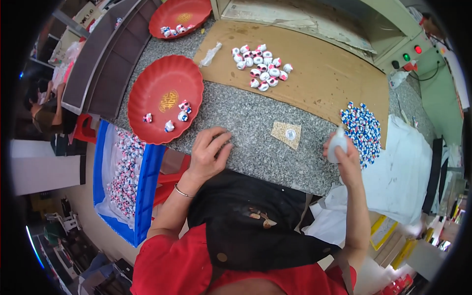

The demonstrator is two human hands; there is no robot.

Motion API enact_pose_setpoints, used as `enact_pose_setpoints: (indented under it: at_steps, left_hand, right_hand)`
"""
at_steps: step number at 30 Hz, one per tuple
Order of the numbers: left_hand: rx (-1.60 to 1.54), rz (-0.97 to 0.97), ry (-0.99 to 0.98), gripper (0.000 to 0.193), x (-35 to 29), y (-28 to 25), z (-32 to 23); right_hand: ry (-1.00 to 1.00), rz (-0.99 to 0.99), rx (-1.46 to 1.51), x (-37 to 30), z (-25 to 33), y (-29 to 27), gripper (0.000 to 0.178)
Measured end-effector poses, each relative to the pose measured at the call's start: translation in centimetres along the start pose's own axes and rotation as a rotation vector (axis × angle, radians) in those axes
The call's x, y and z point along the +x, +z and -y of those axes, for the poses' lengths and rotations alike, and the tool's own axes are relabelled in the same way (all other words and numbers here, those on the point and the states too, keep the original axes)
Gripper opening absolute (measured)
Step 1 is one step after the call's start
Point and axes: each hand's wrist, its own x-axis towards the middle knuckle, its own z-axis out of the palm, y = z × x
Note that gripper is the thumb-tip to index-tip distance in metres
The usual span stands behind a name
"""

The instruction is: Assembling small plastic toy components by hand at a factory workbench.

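- White bottle (337, 150): grasped by the right hand (349, 166), by the desk's (241, 118) near right corner.
- Left hand (205, 156): empty, loosely curled, at the near edge.
- Beige pad (295, 143): between the hands.
- Blue-and-white pieces (364, 129): heaped toward the right edge.
- Red dish (146, 88): left edge, holding small figures (169, 126).
- White-and-pink pieces (262, 67): on cardboard (324, 88) toward the far edge.

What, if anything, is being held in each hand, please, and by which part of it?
The right hand holds the bottle by its body, below the nozzle; nothing shows held in the left hand.
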Motion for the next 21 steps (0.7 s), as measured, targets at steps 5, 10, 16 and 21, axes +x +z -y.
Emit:
enact_pose_setpoints:
  at_steps: [5,10,16,21]
  left_hand:
    - [-0.077,-0.156,-0.113,0.02,-0.2,1.0,1.2]
    - [-0.084,-0.149,-0.048,0.016,-0.5,0.8,1.3]
    - [-0.09,-0.151,-0.026,0.013,-0.4,0.8,1.4]
    - [-0.093,-0.143,-0.033,0.012,-0.5,0.7,1.4]
  right_hand:
    - [-0.211,-0.099,-0.928,0.2,0.2,4.5,0.04]
    - [-0.515,-0.08,-1.299,0.7,1.7,5.9,0.04]
    - [-0.588,0.005,-1.532,1.2,2.2,6.5,0.041]
    - [-0.536,0.047,-1.635,1.3,2.2,6.8,0.044]
